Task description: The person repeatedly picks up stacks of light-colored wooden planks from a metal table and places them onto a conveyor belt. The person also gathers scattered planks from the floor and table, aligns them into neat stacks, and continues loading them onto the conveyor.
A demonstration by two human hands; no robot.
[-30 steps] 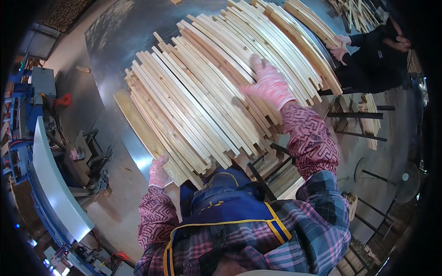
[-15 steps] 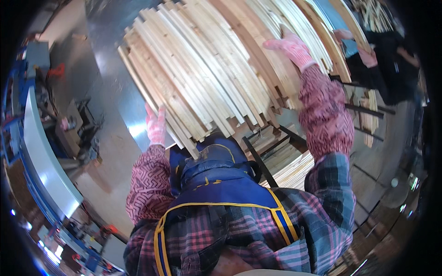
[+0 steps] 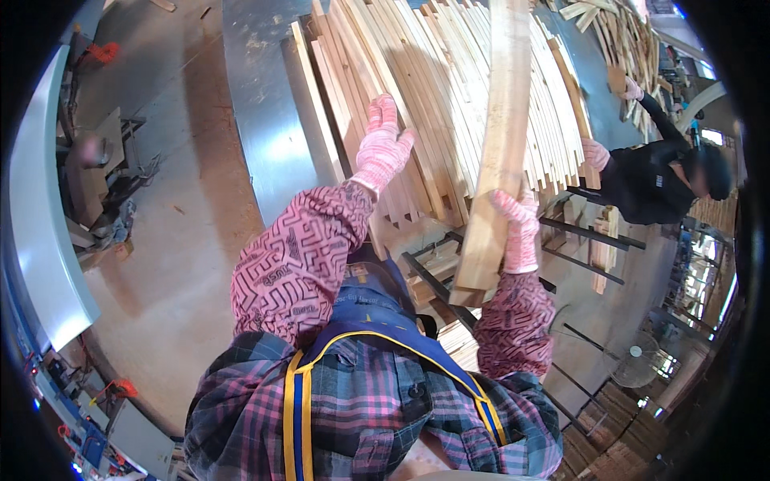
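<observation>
My right hand, in a pink knit glove, grips a wide wooden board near its close end. The board runs away from me and lies above the other wood. My left hand, gloved alike, reaches over the left part of the wooden strips, its fingers stretched out and nothing in its grasp. Whether those fingertips touch the strips I cannot tell. The strips lie side by side on a metal table, their near ends uneven. One narrow strip lies a little apart at the left.
A co-worker in black stands at the right, one gloved hand at the strips' right edge, the other at a wood piece. Loose offcuts heap behind. Dark metal bars stick out below the table. A standing fan is at the lower right.
My right hand has taken hold of the wide board, which is now lifted above the strips. My left hand has moved from the strips' left edge onto their left part. The view has shifted.
</observation>
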